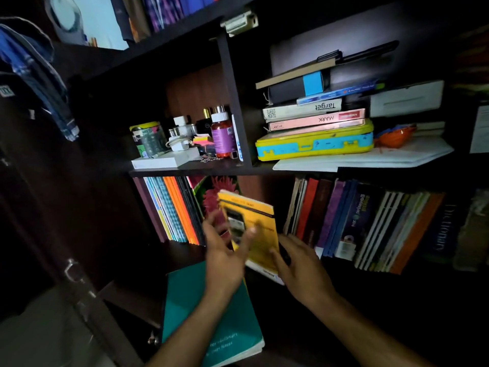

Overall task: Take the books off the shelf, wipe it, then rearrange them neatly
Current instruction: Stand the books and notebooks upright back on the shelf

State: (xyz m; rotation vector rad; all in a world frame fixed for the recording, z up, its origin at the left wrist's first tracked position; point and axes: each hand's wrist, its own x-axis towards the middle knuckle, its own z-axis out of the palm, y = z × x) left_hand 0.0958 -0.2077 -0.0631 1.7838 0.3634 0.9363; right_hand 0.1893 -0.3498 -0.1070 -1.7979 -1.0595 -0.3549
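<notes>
A yellow book (254, 223) is tilted in the gap in the middle of the lower shelf (185, 250). My right hand (299, 266) grips its lower right edge, thumb on the cover. My left hand (225, 250) hovers in front of the book's left side with fingers spread, holding nothing; it is blurred. Upright books (172, 207) stand at the shelf's left, with a flower-covered book (211, 194) leaning behind the yellow one. More books (370, 223) lean at the right. Below my left forearm lies a teal book (232, 327).
On the upper shelf a stack of books (315, 115) rests on a yellow-and-blue case (315, 145), with papers (370, 157) under it. Bottles and small items (185, 136) crowd the left compartment. Clothes (39, 83) hang at the far left beside a dark cupboard door (53, 234).
</notes>
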